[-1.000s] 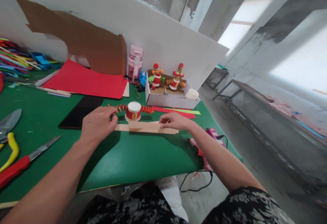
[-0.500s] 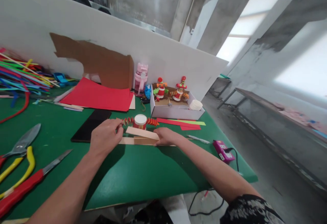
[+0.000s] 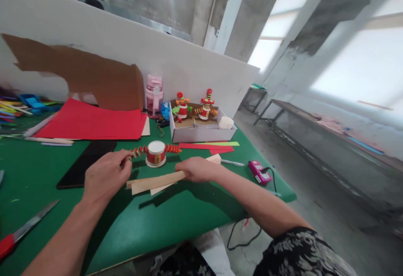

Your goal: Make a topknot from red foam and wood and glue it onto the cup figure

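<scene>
In front of me a red paper cup [image 3: 156, 157] stands upside down, its white base up. Accordion-folded paper arms stick out from both sides, the left one [image 3: 140, 152] and an orange-red right one [image 3: 173, 148]. My left hand [image 3: 107, 174] is closed, thumb and finger pinching the tip of the left folded arm. My right hand [image 3: 198, 169] grips several pale wooden-looking strips [image 3: 157, 181], fanned slightly apart. They are held above the table in front of the cup, casting a shadow on it. The fingertips under the strips are hidden.
Behind the cup is a box [image 3: 201, 134] with two finished cup figures [image 3: 204, 111]. Nearby lie red paper sheets [image 3: 91, 121], a black flat panel [image 3: 90, 165], paper strips [image 3: 206, 146], scissors [image 3: 31, 222], a pink bottle [image 3: 154, 95] and a purple power block [image 3: 260, 173].
My right hand has gathered the pale strips and raised them off the table, toward me and away from the cup. My left hand stays at the folded arm. The view has turned right.
</scene>
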The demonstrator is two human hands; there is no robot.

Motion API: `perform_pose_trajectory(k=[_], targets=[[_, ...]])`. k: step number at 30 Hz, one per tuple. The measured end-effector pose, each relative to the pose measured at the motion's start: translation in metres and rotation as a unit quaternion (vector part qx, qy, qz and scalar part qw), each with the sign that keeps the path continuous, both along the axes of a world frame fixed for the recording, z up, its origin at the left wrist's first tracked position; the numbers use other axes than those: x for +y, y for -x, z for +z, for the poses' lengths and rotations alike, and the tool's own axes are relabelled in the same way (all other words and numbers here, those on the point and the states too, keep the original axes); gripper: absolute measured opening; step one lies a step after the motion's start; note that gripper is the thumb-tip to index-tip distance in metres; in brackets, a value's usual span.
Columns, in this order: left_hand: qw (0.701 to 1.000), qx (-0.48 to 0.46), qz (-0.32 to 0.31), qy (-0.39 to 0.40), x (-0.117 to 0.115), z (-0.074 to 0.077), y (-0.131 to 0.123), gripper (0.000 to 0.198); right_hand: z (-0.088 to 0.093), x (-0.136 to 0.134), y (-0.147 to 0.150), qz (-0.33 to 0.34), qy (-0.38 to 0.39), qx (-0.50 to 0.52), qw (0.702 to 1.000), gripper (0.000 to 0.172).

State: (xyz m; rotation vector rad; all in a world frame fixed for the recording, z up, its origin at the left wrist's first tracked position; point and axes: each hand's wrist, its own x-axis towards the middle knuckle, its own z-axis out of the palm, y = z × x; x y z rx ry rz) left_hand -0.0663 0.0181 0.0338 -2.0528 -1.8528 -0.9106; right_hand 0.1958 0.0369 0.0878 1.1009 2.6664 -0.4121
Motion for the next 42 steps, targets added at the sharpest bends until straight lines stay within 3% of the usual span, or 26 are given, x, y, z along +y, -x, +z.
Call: perform_pose_trajectory(k=[4,8,13,18,21,23,25,29,33,36,39,42], targets=[[1.0,0.001,-0.012,0.001,0.0,0.0,-0.001,0.031,0.029,0.008,-0.05,-0.024,0.005,0.017,1.0,0.015],[1.0,-0.01,-0.015,-0.004,0.001,-0.001,-0.004,0.033,0.04,0.042,-0.109,-0.079,-0.025,-0.003,0.997,0.028],[1.0,-0.008,-0.022,0.004,0.002,-0.004,-0.004,0.035,0.024,0.083,-0.144,-0.146,-0.06,-0.069,0.985,0.033],[0.999,-0.01,-0.031,0.01,0.002,-0.006,-0.003,0.036,0.006,0.099,-0.147,-0.184,-0.183,-0.052,0.964,0.057],[0.999,-0.012,-0.034,0.007,0.002,-0.006,-0.003,0.036,0.005,0.097,-0.15,-0.23,-0.211,0.061,0.948,0.039],[0.999,-0.022,-0.042,-0.003,0.002,-0.006,-0.003,0.036,0.009,0.086,-0.146,-0.304,-0.199,0.201,0.91,0.025],[0.998,-0.033,-0.05,-0.009,0.002,-0.005,-0.002,0.035,0.015,0.063,-0.13,-0.38,-0.14,0.369,0.837,0.032],[0.997,-0.065,-0.048,0.003,0.002,-0.002,-0.006,0.033,0.019,-0.007,-0.055,-0.37,0.088,0.616,0.689,0.038],[0.983,-0.164,-0.077,0.03,-0.001,0.008,-0.019,0.032,-0.001,-0.056,0.041,-0.355,0.247,0.694,0.576,0.034],[0.959,-0.244,-0.119,0.084,-0.011,0.017,-0.022,0.029,-0.024,-0.057,0.096,-0.341,0.363,0.712,0.495,0.036],[0.942,-0.306,-0.102,0.098,-0.029,0.025,-0.011,0.028,-0.043,-0.041,0.125,-0.335,0.427,0.711,0.447,0.038],[0.926,-0.358,-0.063,0.101,-0.047,0.025,0.005,0.028,-0.059,-0.033,0.131,-0.351,0.456,0.702,0.42,0.042]])
